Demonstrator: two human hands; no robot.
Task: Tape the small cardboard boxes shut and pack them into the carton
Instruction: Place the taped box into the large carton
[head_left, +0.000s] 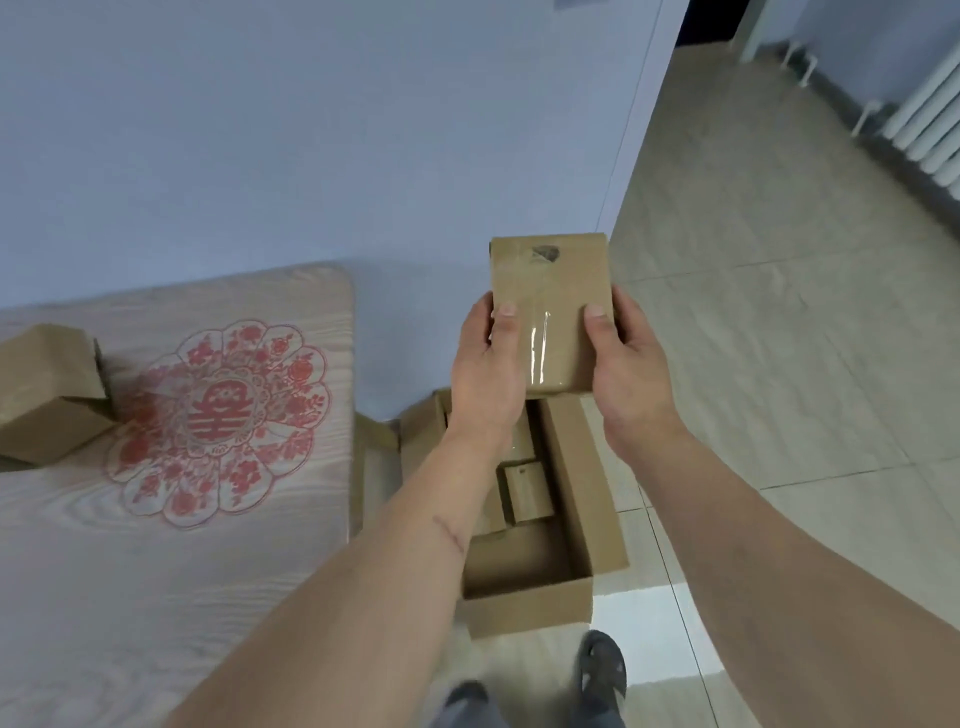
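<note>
Gripping a small brown cardboard box (550, 306) sealed with a strip of clear shiny tape, both hands hold it in the air above the open brown cardboard carton (530, 597) on the floor. The left hand (488, 364) clasps the box's 9 o'clock edge, thumb lying flat on the top face and fingers curled underneath. The right hand (621, 358) clasps the 3 o'clock edge the same way, thumb on top near the tape. The box lies roughly level, its long side running toward 12 o'clock, and a dark smudge marks its far end.

Below the hands, the carton stands on the pale tiled floor (779, 364), its flaps folded outward. Inside it, a smaller brown cardboard box (527, 493) rests near the middle, with other cardboard partly hidden by the left forearm.

At 9 o'clock of the carton stands a light wood-grain tabletop (78, 571) printed with a round red floral emblem (218, 421). At the tabletop's 9 o'clock edge sit two more brown cardboard boxes (49, 395), touching each other, partly cut off by the frame.

At 6 o'clock, the toes of dark shoes (602, 665) show on the floor just beside the carton's near wall. A white radiator (930, 124) stands against the wall at 2 o'clock.
</note>
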